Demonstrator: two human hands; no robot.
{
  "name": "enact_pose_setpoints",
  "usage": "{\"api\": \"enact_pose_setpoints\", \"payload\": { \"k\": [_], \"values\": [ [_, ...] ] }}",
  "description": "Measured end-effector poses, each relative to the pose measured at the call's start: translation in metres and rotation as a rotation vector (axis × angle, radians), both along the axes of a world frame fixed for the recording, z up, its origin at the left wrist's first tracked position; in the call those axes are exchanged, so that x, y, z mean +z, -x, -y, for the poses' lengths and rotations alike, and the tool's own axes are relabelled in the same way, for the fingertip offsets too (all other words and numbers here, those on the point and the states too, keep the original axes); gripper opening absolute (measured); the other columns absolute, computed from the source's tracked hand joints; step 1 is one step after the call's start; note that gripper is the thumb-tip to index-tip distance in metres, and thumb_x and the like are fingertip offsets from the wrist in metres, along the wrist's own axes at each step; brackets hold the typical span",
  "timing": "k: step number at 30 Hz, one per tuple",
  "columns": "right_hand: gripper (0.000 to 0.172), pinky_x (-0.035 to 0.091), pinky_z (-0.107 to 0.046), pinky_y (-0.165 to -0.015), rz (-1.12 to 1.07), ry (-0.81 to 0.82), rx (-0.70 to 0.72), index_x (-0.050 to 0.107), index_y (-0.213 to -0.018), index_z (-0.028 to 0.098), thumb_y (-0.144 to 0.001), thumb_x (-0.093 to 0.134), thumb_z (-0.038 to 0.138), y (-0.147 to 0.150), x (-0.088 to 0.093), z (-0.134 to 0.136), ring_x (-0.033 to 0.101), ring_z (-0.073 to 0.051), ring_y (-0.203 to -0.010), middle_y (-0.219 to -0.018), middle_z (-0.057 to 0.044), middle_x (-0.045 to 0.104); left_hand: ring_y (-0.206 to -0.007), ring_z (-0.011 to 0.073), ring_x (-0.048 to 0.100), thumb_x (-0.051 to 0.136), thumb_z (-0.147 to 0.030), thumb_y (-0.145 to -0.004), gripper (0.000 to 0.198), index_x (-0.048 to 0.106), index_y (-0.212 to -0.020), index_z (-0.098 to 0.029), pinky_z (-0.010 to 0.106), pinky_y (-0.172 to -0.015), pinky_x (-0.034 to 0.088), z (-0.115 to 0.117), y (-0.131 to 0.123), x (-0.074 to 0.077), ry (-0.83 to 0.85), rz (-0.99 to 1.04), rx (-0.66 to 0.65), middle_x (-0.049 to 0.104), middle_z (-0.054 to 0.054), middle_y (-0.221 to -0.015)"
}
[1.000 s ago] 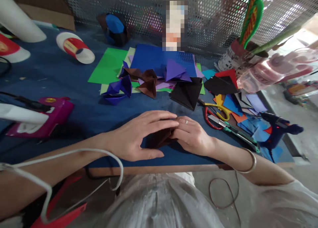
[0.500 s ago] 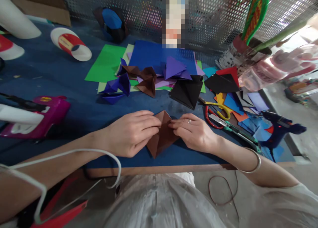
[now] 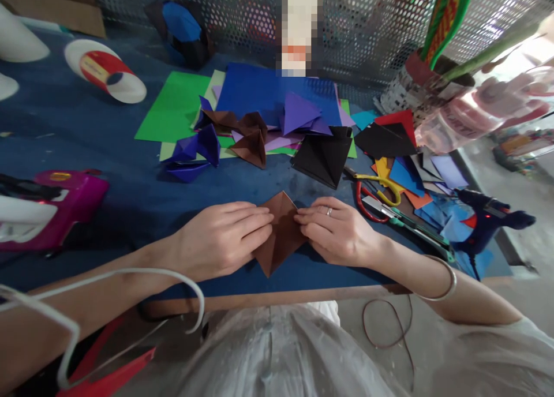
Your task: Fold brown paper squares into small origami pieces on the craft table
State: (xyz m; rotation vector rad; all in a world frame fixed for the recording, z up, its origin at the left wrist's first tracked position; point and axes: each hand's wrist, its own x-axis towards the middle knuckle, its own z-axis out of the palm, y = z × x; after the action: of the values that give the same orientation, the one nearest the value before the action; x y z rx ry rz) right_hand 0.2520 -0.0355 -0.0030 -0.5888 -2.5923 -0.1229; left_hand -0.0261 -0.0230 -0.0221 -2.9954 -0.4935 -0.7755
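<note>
A folded piece of brown origami paper (image 3: 279, 235) lies near the table's front edge, showing a diamond shape with creases. My left hand (image 3: 227, 235) covers its left side, fingers together and curled at the edge; the thumb is hidden. On the right edge, my right hand (image 3: 337, 229), wearing a ring, pinches the paper between bent fingers. Just beyond are a black folded paper piece (image 3: 325, 159), a purple one (image 3: 299, 114), a small brown one (image 3: 253, 146) and a dark blue one (image 3: 194, 152).
Scissors (image 3: 392, 194) and a green cutter (image 3: 422, 235) lie right of my right hand, near a dark blue glue gun (image 3: 482, 221). A magenta device (image 3: 82, 206) stands at left, a tape roll (image 3: 104, 71) behind it. A white cable (image 3: 190, 284) loops over my left forearm.
The view has shifted slightly, moving the table items a little leftward. My left hand has slid slightly left along the brown paper; my right hand stays at its right edge.
</note>
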Motion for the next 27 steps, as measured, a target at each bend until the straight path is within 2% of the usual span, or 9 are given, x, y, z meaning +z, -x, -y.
{"api": "enact_pose_setpoints", "payload": {
  "k": [2,7,12,14,16,19,23,27],
  "values": [
    [0.016,0.059,-0.036,-0.093,0.012,-0.002,0.001,0.065,-0.088,0.018,-0.097,0.054,0.01,0.0,0.001,0.0,0.077,-0.018,-0.101,-0.104,-0.007,0.08,-0.112,0.022,0.073,0.047,-0.006,-0.09,0.038,0.071,-0.117,-0.017,0.036,-0.1,0.061,0.0,-0.001,0.001,-0.025,0.016,-0.003,0.077,0.009,-0.116],
    [0.021,0.06,-0.034,-0.092,0.051,-0.108,0.012,0.065,-0.081,0.019,-0.099,0.055,0.012,0.001,0.003,0.002,0.077,-0.016,-0.096,-0.101,-0.005,0.081,-0.106,0.0261,0.075,0.055,-0.021,-0.095,0.024,0.069,-0.112,-0.011,0.038,-0.09,0.064,0.008,-0.003,0.003,-0.111,0.023,0.005,0.078,0.013,-0.113],
    [0.022,0.062,-0.033,-0.094,-0.032,-0.202,0.095,0.065,-0.075,0.018,-0.096,0.06,0.016,0.002,0.0,0.008,0.077,-0.02,-0.101,-0.1,-0.007,0.081,-0.103,0.0177,0.076,0.047,-0.003,-0.092,0.032,0.068,-0.112,-0.016,0.029,-0.092,0.063,0.015,-0.004,0.001,-0.117,0.109,-0.001,0.08,0.005,-0.107],
    [0.025,0.063,-0.032,-0.094,-0.057,-0.172,0.112,0.065,-0.075,0.019,-0.098,0.056,0.018,0.002,-0.001,0.01,0.078,-0.017,-0.098,-0.102,-0.008,0.081,-0.103,0.0174,0.076,0.049,-0.005,-0.092,0.03,0.069,-0.111,-0.017,0.029,-0.094,0.063,0.016,-0.004,0.001,-0.085,0.113,0.001,0.08,0.005,-0.106],
    [0.028,0.063,-0.03,-0.094,-0.05,-0.111,0.114,0.064,-0.076,0.019,-0.101,0.052,0.02,0.001,-0.002,0.011,0.078,-0.014,-0.093,-0.103,-0.008,0.081,-0.103,0.0201,0.076,0.057,-0.018,-0.094,0.02,0.07,-0.109,-0.015,0.031,-0.094,0.064,0.018,-0.005,0.002,-0.051,0.112,-0.002,0.08,0.008,-0.107],
    [0.025,0.063,-0.028,-0.093,-0.055,-0.026,0.125,0.064,-0.08,0.018,-0.102,0.053,0.019,0.001,-0.001,0.012,0.077,-0.013,-0.089,-0.1,-0.008,0.081,-0.098,0.0249,0.078,0.07,-0.036,-0.091,0.029,0.071,-0.104,-0.01,0.034,-0.087,0.067,0.023,-0.005,0.006,-0.035,0.139,0.022,0.08,0.013,-0.104],
    [0.012,0.064,-0.028,-0.087,-0.121,-0.02,0.197,0.067,-0.091,0.013,-0.1,0.059,0.016,0.001,0.003,0.013,0.077,-0.014,-0.081,-0.091,-0.009,0.081,-0.086,0.0244,0.079,0.073,-0.031,-0.089,0.022,0.073,-0.093,-0.009,0.032,-0.075,0.068,0.027,-0.005,0.013,-0.069,0.14,0.043,0.081,0.011,-0.093],
    [0.009,0.063,-0.028,-0.084,-0.182,0.08,0.174,0.066,-0.097,0.011,-0.101,0.06,0.017,0.004,0.002,0.016,0.075,-0.014,-0.077,-0.086,-0.007,0.08,-0.092,0.0224,0.079,0.068,-0.021,-0.092,0.013,0.074,-0.096,-0.01,0.029,-0.081,0.067,0.03,-0.004,0.014,-0.022,0.126,0.046,0.081,0.009,-0.098]
  ]
}}
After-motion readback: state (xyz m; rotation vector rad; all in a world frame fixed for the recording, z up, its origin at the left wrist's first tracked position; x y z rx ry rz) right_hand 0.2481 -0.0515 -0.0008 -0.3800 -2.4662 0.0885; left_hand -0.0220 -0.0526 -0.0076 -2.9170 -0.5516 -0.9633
